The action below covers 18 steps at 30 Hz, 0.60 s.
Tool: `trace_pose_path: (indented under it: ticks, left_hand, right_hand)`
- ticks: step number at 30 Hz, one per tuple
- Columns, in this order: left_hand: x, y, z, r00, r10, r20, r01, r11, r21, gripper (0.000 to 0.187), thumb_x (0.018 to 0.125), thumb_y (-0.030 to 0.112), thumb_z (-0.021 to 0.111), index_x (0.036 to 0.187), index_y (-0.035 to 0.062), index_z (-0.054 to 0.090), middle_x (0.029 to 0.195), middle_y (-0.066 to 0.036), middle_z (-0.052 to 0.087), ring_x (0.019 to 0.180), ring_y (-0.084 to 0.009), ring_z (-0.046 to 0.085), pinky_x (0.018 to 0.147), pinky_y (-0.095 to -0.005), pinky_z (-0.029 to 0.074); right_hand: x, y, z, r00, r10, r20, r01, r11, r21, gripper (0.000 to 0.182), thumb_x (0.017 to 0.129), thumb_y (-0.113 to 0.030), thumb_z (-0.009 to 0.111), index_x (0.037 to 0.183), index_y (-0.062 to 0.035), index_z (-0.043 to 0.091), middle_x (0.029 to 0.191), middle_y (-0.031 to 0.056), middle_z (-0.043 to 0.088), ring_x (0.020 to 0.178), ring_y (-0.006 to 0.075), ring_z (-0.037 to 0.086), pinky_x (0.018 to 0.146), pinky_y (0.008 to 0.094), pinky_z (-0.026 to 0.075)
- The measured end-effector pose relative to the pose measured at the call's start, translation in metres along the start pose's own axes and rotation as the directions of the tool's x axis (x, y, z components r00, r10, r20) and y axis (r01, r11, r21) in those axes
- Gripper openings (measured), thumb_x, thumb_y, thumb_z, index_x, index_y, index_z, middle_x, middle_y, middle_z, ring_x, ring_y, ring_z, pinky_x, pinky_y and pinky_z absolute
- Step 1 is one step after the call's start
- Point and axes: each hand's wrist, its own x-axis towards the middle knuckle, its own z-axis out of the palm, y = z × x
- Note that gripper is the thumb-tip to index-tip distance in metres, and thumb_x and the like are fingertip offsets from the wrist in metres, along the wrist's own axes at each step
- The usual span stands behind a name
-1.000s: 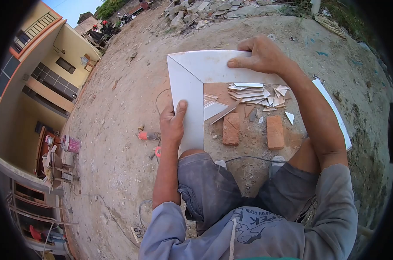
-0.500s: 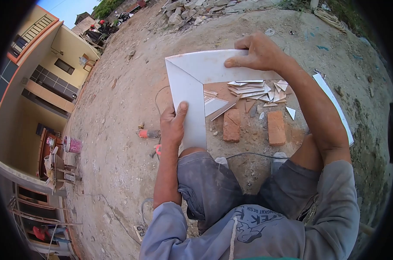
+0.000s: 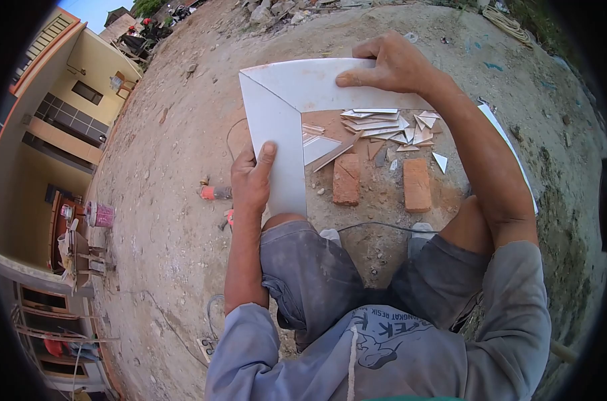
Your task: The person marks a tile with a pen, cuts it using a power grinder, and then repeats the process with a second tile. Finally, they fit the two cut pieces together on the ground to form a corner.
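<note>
My left hand (image 3: 251, 180) is closed on the edge of an upright white tile strip (image 3: 280, 167), thumb across its face. My right hand (image 3: 393, 67) grips a second white tile strip (image 3: 303, 83) that runs crosswise, its thumb in front and fingers over the top edge. The slanted ends of both strips meet at the upper left, forming an L-shaped corner with a thin dark joint line. The lower end of the left strip comes close to my left knee; whether it touches cannot be seen. My right forearm hides the far end of the crosswise strip.
Two bricks (image 3: 346, 179) lie on the dirt before my feet. Beyond them is a pile of cut tile pieces (image 3: 377, 123). An orange power tool (image 3: 215, 192) lies at left, a dark cable (image 3: 383, 224) crosses near my feet, and another long white strip (image 3: 507, 144) is at right.
The whole view has shifted slightly, so things appear a little higher and further left. Both hands keep the same hold, and the two strips still meet at the corner.
</note>
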Motion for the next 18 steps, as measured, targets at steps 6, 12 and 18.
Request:
trace_pose_path:
  ticks: [6, 12, 18]
  left_hand:
    - [-0.0006, 0.0036, -0.0014, 0.998, -0.057, 0.024, 0.056, 0.998, 0.042, 0.046, 0.096, 0.036, 0.064, 0.12, -0.0026, 0.063, 0.102, -0.005, 0.068, 0.087, -0.0096, 0.061, 0.076, -0.0239, 0.048]
    - [-0.002, 0.0054, 0.0021, 1.0, -0.03, -0.005, 0.03, 0.999, 0.022, 0.043, 0.096, 0.036, 0.065, 0.112, -0.0039, 0.066, 0.094, -0.006, 0.069, 0.082, -0.0091, 0.06, 0.072, -0.0241, 0.047]
    - [-0.0021, 0.0039, 0.0011, 0.999, -0.047, -0.015, 0.047, 0.999, 0.018, 0.043, 0.096, 0.037, 0.065, 0.112, -0.0031, 0.066, 0.092, -0.005, 0.068, 0.081, -0.0085, 0.059, 0.07, -0.0242, 0.047]
  right_hand:
    - [0.0013, 0.0011, 0.0002, 0.997, 0.055, 0.052, -0.052, 0.997, -0.055, 0.057, 0.071, -0.058, 0.079, 0.073, -0.0015, 0.073, 0.055, 0.0062, 0.059, 0.049, 0.0159, 0.052, 0.047, 0.0321, 0.038]
    - [0.0002, -0.0029, -0.0028, 0.998, 0.046, 0.035, -0.045, 0.998, -0.049, 0.056, 0.071, -0.058, 0.08, 0.075, -0.0025, 0.075, 0.057, 0.0067, 0.062, 0.05, 0.0157, 0.055, 0.046, 0.031, 0.039]
    - [0.0005, -0.0035, -0.0033, 0.995, 0.063, 0.071, -0.06, 0.997, -0.052, 0.057, 0.071, -0.059, 0.079, 0.077, -0.0019, 0.076, 0.058, 0.0074, 0.063, 0.05, 0.0159, 0.055, 0.047, 0.0314, 0.039]
